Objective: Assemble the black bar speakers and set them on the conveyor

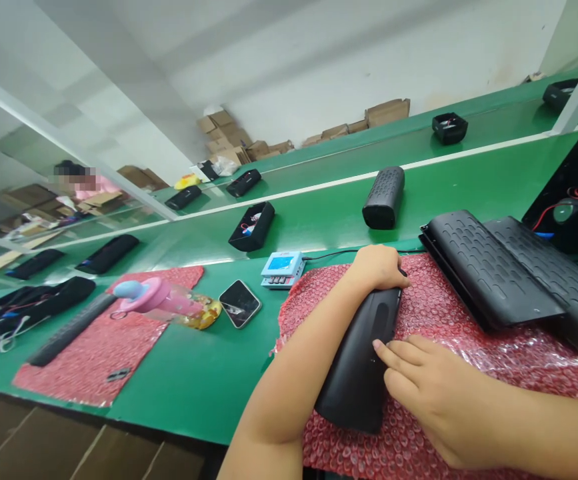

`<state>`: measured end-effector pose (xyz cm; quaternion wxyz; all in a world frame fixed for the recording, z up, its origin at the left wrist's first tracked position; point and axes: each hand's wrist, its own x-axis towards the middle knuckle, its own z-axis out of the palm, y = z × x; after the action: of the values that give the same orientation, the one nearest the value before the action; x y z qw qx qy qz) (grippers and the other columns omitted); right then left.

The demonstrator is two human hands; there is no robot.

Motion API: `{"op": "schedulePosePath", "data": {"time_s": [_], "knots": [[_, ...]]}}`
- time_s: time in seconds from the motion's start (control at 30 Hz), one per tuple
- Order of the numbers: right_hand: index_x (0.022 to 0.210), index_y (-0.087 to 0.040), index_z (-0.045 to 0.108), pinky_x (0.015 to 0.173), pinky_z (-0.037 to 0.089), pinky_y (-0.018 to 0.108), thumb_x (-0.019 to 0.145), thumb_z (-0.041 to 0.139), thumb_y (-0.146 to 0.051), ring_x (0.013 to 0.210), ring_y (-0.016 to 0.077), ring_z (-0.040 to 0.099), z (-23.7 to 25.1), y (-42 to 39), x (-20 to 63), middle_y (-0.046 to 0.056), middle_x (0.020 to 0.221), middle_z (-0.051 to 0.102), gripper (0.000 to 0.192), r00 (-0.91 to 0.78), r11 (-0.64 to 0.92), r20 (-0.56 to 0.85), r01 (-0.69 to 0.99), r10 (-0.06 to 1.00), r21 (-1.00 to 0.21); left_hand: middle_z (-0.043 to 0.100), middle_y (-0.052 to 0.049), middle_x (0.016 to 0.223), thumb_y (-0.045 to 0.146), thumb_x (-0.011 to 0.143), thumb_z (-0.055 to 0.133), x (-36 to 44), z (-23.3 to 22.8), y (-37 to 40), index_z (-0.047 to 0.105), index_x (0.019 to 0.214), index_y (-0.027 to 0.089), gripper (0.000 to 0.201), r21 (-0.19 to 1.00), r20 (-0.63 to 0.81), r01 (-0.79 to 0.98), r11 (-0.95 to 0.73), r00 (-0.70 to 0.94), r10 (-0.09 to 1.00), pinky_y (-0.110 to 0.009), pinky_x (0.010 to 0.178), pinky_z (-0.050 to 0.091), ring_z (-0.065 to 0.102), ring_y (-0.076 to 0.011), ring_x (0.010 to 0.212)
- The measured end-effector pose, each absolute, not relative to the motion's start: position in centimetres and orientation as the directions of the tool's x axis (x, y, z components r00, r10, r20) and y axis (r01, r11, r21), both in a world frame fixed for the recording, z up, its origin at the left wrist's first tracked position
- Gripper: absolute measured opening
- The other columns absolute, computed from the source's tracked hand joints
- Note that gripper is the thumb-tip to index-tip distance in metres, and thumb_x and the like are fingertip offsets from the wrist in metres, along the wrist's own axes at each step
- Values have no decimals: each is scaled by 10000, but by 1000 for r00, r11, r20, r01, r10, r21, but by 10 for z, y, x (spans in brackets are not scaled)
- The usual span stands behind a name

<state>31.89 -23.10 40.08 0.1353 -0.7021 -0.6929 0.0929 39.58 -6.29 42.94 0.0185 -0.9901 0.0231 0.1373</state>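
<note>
Black speaker shell (359, 363) lies lengthwise on red bubble wrap (433, 313) atop the green surface (209, 373). My left hand (376, 267) wraps its far end, fingers clamped on it. My right hand (431, 393) rests alongside, fingers together, tips touching its edge. Grille panels (509, 273) lie near.

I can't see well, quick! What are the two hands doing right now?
Left hand: closed over the far end of the black speaker shell.
Right hand: open, fingers resting flat on the shell's side.
</note>
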Motion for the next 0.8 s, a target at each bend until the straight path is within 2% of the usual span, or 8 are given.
{"op": "schedulePosePath", "data": {"time_s": [0.2, 0.37, 0.6, 0.8], "knots": [[1124, -58, 584, 945, 411, 433, 661, 528, -139, 1092, 306, 513, 402, -232, 325, 200, 1377, 446, 473, 35, -19, 35, 925, 999, -379, 735, -85, 907, 504, 670, 578, 397, 428, -61, 726, 840, 223, 360, 0, -256, -26, -1000, 966, -25, -325, 705, 509, 668, -269, 874], [1281, -66, 492, 893, 446, 422, 725, 469, -110, 1036, 276, 528, 405, -234, 333, 170, 1263, 549, 558, 79, -59, 26, 893, 997, -446, 735, -92, 904, 498, 661, 591, 397, 427, -63, 722, 846, 211, 366, -5, -248, -9, -1000, 969, -7, -325, 706, 519, 670, -268, 866], [1341, -17, 426, 878, 444, 418, 699, 494, -105, 1004, 283, 527, 405, -236, 331, 211, 1184, 570, 652, 73, -65, 5, 915, 997, -397, 734, -109, 897, 475, 655, 604, 399, 426, -70, 718, 856, 191, 366, -37, -246, -12, -999, 969, -3, -339, 712, 528, 673, -280, 868], [1247, -20, 520, 885, 436, 420, 648, 522, -123, 1003, 289, 526, 404, -236, 327, 218, 1228, 550, 607, 65, -71, -29, 922, 997, -380, 733, -113, 904, 468, 670, 592, 399, 426, -73, 714, 865, 180, 369, -59, -247, -14, -998, 969, 1, -351, 724, 531, 672, -287, 875]]}}
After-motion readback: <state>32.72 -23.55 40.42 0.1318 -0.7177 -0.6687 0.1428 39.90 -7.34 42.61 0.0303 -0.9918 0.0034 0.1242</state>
